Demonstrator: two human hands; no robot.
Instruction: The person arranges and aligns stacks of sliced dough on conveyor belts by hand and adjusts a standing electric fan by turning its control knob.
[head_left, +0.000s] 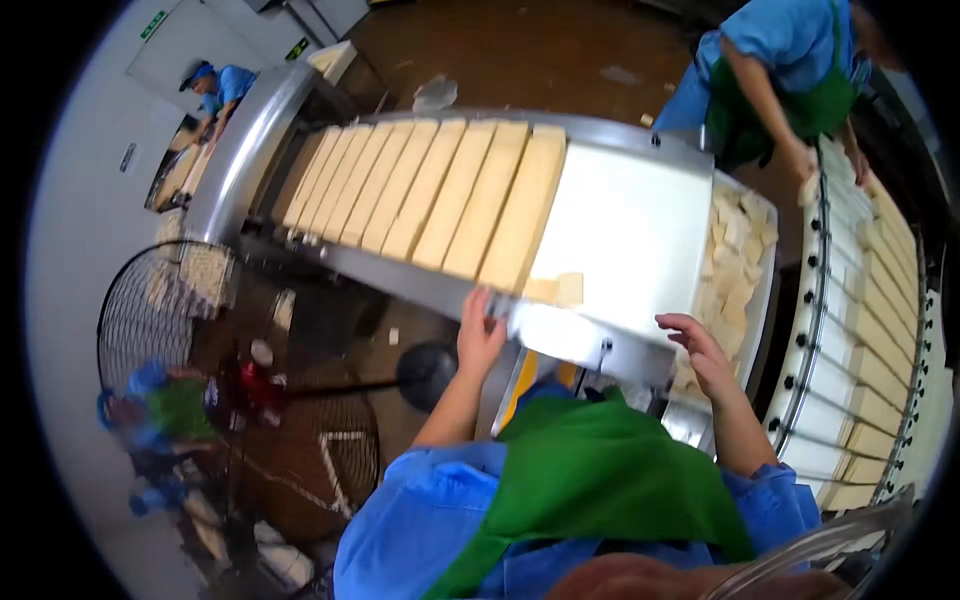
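Observation:
Long pale yellow slabs [445, 195] lie side by side across a machine table with a white surface [625, 235]. Against the metal near rail [585, 345] is my left hand [482, 335], fingers apart and pointing up, close to the ends of the nearest slabs. My right hand [705, 355] hovers by the rail's right end with its fingers loosely spread and nothing in it. Between the hands, small cut pieces [560, 290] of the same pale material rest on the white surface beside the rail.
A tray [765, 290] full of pale offcuts [730, 250] stands right of the table. Beyond it, a rack [810, 300] with thin cross rods holds more slabs, where a co-worker [780, 90] reaches in. A large fan [150, 300] stands at left; other people work farther back.

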